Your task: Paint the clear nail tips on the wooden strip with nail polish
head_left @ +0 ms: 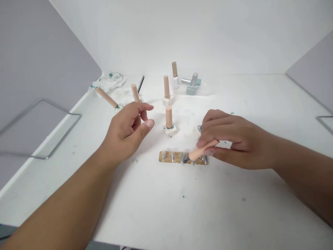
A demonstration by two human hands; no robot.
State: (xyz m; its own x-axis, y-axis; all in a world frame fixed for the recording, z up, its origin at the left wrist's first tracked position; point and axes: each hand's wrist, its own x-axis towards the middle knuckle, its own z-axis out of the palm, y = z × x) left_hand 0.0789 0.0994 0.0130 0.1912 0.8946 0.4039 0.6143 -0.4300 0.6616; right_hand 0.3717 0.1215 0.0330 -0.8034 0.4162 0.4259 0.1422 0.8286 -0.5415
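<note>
My right hand (231, 139) grips a nail polish brush (203, 150) by its long peach cap. The brush's dark tip touches or hovers just over one of several clear false nails (171, 157) lined up on a brown strip (178, 159); I cannot tell which. Held in the air left of the strip, my left hand (130, 130) is empty, its thumb and index finger apart. Nearest to it stands a square nail polish bottle (170, 130) with a peach cap. Something bluish and glassy (199, 128) is partly hidden behind my right hand.
Another peach-capped bottle (167, 91) stands farther back. A clear tray (205, 91) holds silver-capped teal bottles (192, 88). More peach caps (107, 97) lie or stand at left near stained, crumpled tissue (111, 81) and a dark stick (141, 84). Wire frames (62, 137) border the white table (208, 211).
</note>
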